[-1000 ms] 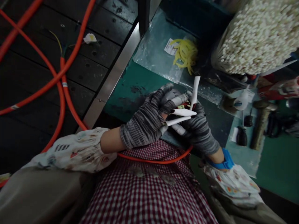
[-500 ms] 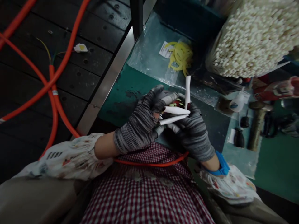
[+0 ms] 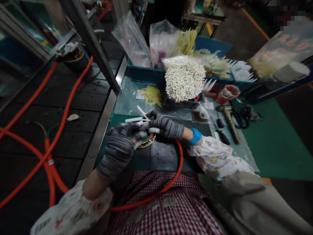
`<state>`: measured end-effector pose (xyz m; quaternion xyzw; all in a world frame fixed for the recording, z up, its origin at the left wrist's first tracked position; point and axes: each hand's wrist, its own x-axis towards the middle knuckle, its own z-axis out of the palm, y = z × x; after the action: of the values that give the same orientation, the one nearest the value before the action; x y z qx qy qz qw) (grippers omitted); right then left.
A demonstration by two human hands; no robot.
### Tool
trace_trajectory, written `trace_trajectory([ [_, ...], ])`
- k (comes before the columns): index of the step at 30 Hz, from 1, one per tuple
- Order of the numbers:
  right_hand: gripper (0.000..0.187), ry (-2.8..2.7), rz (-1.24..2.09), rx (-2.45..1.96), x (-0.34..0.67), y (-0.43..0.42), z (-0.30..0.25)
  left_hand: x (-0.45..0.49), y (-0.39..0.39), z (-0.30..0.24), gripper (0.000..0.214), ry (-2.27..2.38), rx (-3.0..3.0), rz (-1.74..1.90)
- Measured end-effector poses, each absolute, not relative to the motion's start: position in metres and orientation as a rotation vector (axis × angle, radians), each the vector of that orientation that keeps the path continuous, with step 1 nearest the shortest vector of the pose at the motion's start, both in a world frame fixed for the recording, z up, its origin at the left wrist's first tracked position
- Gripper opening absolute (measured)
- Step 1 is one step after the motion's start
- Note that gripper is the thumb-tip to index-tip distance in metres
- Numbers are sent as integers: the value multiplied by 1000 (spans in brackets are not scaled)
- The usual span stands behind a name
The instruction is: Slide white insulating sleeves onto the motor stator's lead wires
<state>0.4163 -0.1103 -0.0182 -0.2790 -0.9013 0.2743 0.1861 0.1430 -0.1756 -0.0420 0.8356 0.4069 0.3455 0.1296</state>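
Note:
Several thin white strips, perhaps insulating slips, stick out from my right hand, which is in a grey knit glove and pinches them. Below them lies a round wound coil or stator with copper and red windings, partly hidden by my fingers. My left hand, also gloved, curves over the coil's near edge. An orange cable runs from under the coil, across the dark green mat and over my lap.
A clear bag of white pieces stands beyond my hands, with a yellow bundle on plastic sheeting to its left. A hammer, scissors and a screwdriver lie right. A blue crate stands behind. Orange cables cross the dark floor left.
The view has swung upward and wider, showing more of the bench. My hands have moved apart, and the round coil now shows between them. The white strips now point left.

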Motion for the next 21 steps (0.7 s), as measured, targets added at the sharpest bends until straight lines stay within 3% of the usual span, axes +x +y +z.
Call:
trace_trajectory([
  [2,26,-2436,596,-908,421,-127,-28,155,-189,-38,36,1209,2605,891],
  [7,36,-1990,-49,-1231,475,-152,-34,171,-202,-35,41,1120,2761,881],
  [10,26,-1741,-425,-1411,517,-135,-30,173,-199,-46,36,1149,2742,1015],
  [13,20,-1772,-503,-1528,543,-108,-30,175,-194,-57,33,1178,2695,1083],
  [17,32,-1818,-485,-1547,555,-83,-34,176,-190,-64,30,1188,2674,1087],
  [21,40,-1822,-488,-1471,555,-84,-34,175,-188,-66,43,1165,2629,1145],
])
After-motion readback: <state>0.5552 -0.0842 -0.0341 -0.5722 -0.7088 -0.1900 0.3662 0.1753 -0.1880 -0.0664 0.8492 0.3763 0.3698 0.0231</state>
